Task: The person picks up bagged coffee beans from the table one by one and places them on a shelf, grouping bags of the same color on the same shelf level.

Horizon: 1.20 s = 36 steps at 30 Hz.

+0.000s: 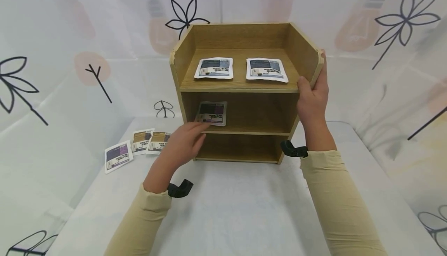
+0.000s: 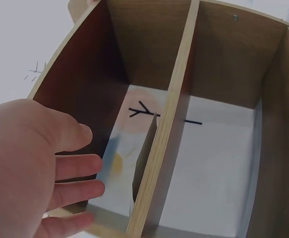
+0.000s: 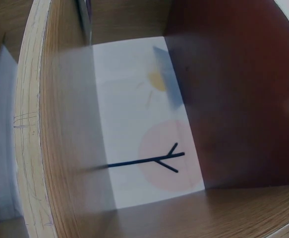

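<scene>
Wooden and three-tiered, the shelf unit (image 1: 241,90) has its right side panel (image 1: 303,56) in the grip of your right hand (image 1: 314,99); your left hand (image 1: 182,142) spreads its fingers, holding nothing, just beside the purple-labelled packet (image 1: 212,113) at the left of the middle shelf (image 1: 255,121), contact hard to tell. You seem to be settling that packet in place; the next move probably calls for a clean withdrawal, then a reach to the loose packets (image 1: 118,157) on the table (image 1: 227,209) at your left
</scene>
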{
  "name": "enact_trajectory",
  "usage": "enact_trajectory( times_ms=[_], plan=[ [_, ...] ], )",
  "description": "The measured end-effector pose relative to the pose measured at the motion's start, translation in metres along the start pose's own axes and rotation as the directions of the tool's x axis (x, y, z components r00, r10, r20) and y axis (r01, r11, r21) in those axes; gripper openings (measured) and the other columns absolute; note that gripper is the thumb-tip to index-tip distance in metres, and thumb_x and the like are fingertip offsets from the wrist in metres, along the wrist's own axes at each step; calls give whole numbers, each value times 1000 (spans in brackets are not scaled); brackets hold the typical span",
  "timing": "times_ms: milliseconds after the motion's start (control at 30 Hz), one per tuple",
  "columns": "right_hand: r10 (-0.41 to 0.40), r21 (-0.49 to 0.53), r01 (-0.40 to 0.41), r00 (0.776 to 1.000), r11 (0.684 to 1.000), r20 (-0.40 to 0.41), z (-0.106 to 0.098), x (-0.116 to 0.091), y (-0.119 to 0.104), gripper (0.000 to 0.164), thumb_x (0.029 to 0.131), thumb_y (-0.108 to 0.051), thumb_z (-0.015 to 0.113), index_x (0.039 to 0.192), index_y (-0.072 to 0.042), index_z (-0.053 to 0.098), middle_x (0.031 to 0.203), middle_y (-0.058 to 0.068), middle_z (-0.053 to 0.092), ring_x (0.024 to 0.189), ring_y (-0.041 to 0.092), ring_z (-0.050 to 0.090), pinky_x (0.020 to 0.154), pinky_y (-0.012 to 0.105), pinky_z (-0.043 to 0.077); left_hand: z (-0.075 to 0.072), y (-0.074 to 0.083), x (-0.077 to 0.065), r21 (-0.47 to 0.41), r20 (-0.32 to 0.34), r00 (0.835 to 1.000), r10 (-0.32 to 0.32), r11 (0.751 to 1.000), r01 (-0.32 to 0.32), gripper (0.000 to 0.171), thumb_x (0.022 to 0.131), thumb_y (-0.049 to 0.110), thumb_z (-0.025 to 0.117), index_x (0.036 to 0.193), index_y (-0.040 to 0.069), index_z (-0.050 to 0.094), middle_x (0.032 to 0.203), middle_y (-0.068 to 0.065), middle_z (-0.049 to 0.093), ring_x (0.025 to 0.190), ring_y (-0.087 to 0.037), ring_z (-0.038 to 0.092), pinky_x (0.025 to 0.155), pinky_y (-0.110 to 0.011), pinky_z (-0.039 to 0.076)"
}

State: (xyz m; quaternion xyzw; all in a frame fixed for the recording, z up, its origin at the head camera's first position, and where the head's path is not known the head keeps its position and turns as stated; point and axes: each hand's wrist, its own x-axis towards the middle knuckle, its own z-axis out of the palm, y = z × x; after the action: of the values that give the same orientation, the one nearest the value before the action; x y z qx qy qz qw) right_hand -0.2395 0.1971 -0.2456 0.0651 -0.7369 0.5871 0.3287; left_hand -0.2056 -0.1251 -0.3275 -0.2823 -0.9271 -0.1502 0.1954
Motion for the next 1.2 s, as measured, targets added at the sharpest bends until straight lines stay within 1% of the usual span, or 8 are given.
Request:
enact_trajectory(
  times_ms=[100, 267, 400, 533, 767, 967, 1067, 1200],
  plan=[
    [3, 6, -3, 1000, 1000, -3, -1, 0, 2, 67, 96, -15, 37, 155, -34, 13, 155, -7, 32, 137, 9, 33, 116, 27, 26, -3, -4, -6, -12, -9, 1000, 2, 1000, -2, 33, 95, 18, 60, 127, 10, 63, 125, -8, 65, 118, -27, 60, 100, -44, 50],
    [-1, 19, 1, 1000, 1000, -4, -2, 1, 6, 67, 96, -14, 38, 155, -34, 13, 154, -7, 32, 137, 8, 34, 115, 26, 27, -7, -11, -15, -47, -47, 999, 19, 999, -21, 29, 95, 17, 60, 123, 10, 65, 120, -7, 68, 113, -26, 62, 97, -43, 52],
    [-2, 29, 2, 1000, 1000, -3, -2, 2, 8, 68, 96, -14, 38, 155, -35, 14, 154, -7, 33, 136, 8, 35, 114, 25, 27, -13, -14, -21, -55, -51, 999, 2, 998, -5, 30, 95, 17, 60, 123, 9, 65, 120, -8, 68, 113, -27, 62, 97, -43, 52],
    [-11, 38, 11, 1000, 999, -4, -1, 2, 7, 68, 95, -14, 38, 155, -35, 15, 153, -7, 33, 135, 8, 35, 114, 25, 28, -17, -20, -27, -45, -46, 998, -35, 998, 33, 30, 95, 17, 61, 124, 9, 65, 121, -9, 68, 115, -27, 62, 98, -44, 51],
    [-27, 37, 27, 1000, 999, -2, 0, 0, 3, 68, 95, -13, 39, 155, -33, 16, 153, -7, 33, 135, 8, 35, 113, 25, 28, -21, -33, -38, -16, -19, 990, -141, 990, 141, 32, 94, 18, 61, 125, 8, 64, 123, -12, 67, 117, -30, 60, 99, -48, 50],
    [-22, 37, 22, 1000, 999, -2, 0, 0, 2, 68, 95, -14, 39, 155, -33, 15, 154, -7, 33, 136, 8, 34, 114, 25, 27, -18, -50, -45, -15, -23, 982, -187, 982, 187, 33, 96, 20, 59, 126, 7, 63, 125, -12, 66, 116, -31, 61, 97, -47, 51],
    [-20, 39, 20, 1000, 999, -1, 0, 0, 2, 68, 95, -13, 39, 156, -32, 15, 154, -6, 33, 137, 8, 34, 114, 25, 27, -17, -57, -49, -23, -13, 976, -218, 976, 217, 33, 96, 19, 59, 126, 7, 62, 125, -13, 65, 116, -31, 61, 97, -48, 51],
    [-24, 35, 24, 1000, 999, -4, 0, 0, 3, 68, 95, -13, 39, 156, -32, 15, 154, -5, 34, 135, 9, 35, 113, 24, 28, -14, -68, -54, -18, 9, 962, -272, 962, 273, 34, 96, 20, 58, 128, 8, 62, 127, -14, 64, 119, -34, 59, 99, -50, 49]
  ],
)
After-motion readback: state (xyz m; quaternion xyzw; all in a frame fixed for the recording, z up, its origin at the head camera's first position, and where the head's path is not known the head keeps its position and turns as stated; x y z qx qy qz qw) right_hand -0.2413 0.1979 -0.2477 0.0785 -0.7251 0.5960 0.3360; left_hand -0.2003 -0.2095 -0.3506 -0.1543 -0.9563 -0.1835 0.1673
